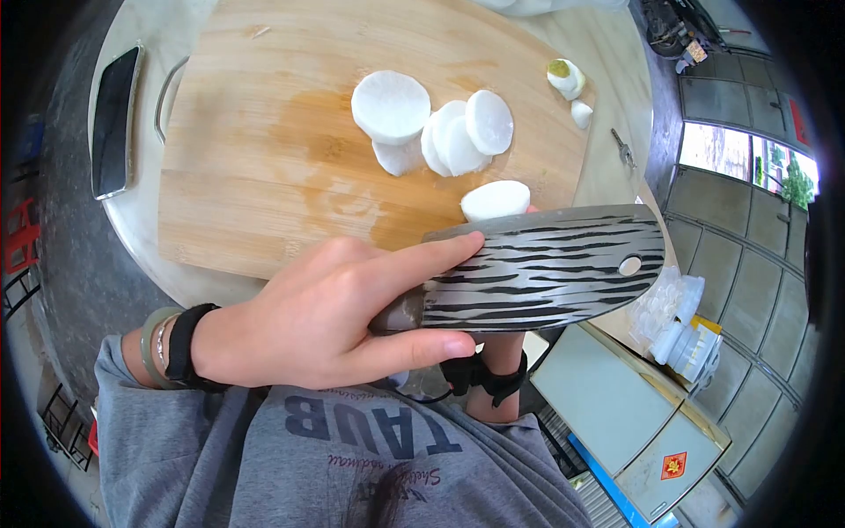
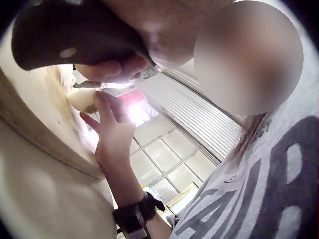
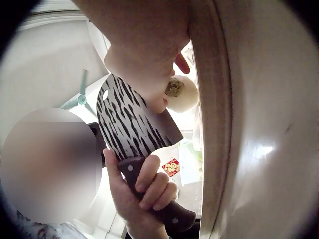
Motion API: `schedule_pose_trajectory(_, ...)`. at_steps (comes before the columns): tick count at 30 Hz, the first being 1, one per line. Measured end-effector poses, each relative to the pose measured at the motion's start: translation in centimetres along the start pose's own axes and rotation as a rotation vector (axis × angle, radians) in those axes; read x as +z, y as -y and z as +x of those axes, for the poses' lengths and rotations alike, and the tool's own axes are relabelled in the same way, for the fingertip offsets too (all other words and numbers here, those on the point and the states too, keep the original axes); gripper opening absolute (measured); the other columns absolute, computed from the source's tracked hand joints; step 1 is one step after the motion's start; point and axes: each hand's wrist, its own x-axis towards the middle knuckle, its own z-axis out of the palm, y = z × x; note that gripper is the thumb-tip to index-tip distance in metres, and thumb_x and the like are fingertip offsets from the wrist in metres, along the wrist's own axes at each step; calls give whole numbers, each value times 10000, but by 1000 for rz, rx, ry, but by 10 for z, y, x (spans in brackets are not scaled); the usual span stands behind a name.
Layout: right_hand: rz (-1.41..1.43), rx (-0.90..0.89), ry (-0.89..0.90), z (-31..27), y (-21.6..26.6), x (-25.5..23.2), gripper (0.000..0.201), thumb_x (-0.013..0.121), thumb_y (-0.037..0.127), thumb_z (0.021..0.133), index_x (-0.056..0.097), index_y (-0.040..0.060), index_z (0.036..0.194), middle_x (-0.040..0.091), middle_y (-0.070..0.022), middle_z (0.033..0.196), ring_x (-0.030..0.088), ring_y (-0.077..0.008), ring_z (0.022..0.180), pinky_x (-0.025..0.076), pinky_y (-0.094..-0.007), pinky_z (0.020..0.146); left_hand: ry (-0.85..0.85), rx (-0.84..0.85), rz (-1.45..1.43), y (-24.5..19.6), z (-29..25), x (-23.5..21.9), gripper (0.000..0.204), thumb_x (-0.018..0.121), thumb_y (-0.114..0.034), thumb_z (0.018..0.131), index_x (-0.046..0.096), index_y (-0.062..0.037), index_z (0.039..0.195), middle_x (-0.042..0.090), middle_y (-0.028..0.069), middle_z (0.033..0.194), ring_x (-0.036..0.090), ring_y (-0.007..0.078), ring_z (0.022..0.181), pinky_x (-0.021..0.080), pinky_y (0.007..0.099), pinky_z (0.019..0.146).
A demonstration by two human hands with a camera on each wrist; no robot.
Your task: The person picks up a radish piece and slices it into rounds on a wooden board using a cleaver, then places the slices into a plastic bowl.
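Note:
My left hand (image 1: pixel 326 308) grips the dark handle of a cleaver (image 1: pixel 546 268), with the index finger laid along its striped blade. The broad blade points right, over the near edge of the wooden cutting board (image 1: pixel 229 176), and covers most of my right hand in the head view. That right hand (image 2: pixel 112 119) holds a cut piece of white radish (image 1: pixel 495 201), fingers around its side. A greenish-brown end (image 3: pixel 174 88) shows on the piece in the right wrist view. Beyond the blade lie several round radish slices (image 1: pixel 391 106), some overlapping.
A radish end piece (image 1: pixel 566 79) and a small white scrap (image 1: pixel 581 114) lie at the board's far right. A phone (image 1: pixel 116 123) rests left of the board's metal handle (image 1: pixel 167 99). Right of the board are a key (image 1: pixel 623 148) and clear plastic wrap (image 1: pixel 656 304).

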Motion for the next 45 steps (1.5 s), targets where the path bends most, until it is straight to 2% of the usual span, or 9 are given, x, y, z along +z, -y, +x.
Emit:
schedule_pose_trajectory(14,-442,-381,-193,6,6,14,273,469,175,896,522,-34,1064,604,-172,991,607,-298,866,506,-355,761,-45,10,58,9,-10,-3,636,665,-362,834,475,47,1282,606,161,630,595,318,526,450,368,498)
schedule_pose_trajectory(18,-579,-513,-182,9,13,20,155,558,80,858,607,-38,946,637,-154,889,622,-294,776,502,-338,706,93,-210,48,-1,-20,-16,690,613,-427,862,422,28,1345,638,216,1078,664,345,888,508,338,784)
schedule_pose_trajectory(21,-722,-647,-108,11,22,26,58,607,-4,744,638,-31,784,627,-151,810,603,-294,705,482,-325,654,109,-240,99,-1,-27,-20,698,591,-455,869,423,28,1343,641,214,1068,665,349,873,511,338,769)
schedule_pose_trajectory(25,-729,-608,-150,7,15,16,165,629,69,713,631,-74,792,620,-169,864,608,-276,714,479,-313,639,92,-232,177,-4,-30,-19,715,605,-469,849,430,22,1339,643,193,947,642,341,749,498,347,672)
schedule_pose_trajectory(27,-778,-660,-90,9,14,9,268,631,176,773,632,-91,800,625,-181,894,616,-270,722,486,-313,643,25,-157,197,-2,-30,-13,707,664,-423,814,446,11,1328,637,164,731,595,313,541,465,360,511)
schedule_pose_trajectory(29,-860,-776,-41,14,14,7,395,613,286,831,631,-107,797,630,-187,915,627,-259,728,492,-303,652,23,-140,235,-2,-29,-12,724,666,-433,808,440,10,1334,641,158,750,594,310,546,469,358,514)
schedule_pose_trajectory(41,-467,-21,-88,-4,37,24,596,702,358,790,526,-82,1152,640,-176,1057,634,-229,901,536,-351,818,100,-222,347,-25,-21,-10,827,702,-467,739,427,29,1342,665,127,829,625,268,611,502,339,560)
schedule_pose_trajectory(44,-176,91,-34,-5,38,13,479,699,278,786,572,-73,1087,638,-155,1065,629,-266,915,523,-367,834,233,-349,317,-35,-12,-17,847,585,-562,829,416,127,1293,657,237,928,673,363,834,519,335,732)
schedule_pose_trajectory(45,-351,47,-22,-8,45,15,387,681,219,789,601,-67,1036,640,-150,1057,630,-277,908,520,-369,828,250,-383,356,-36,-10,-16,848,587,-561,829,412,123,1299,657,238,924,672,366,833,519,336,733)
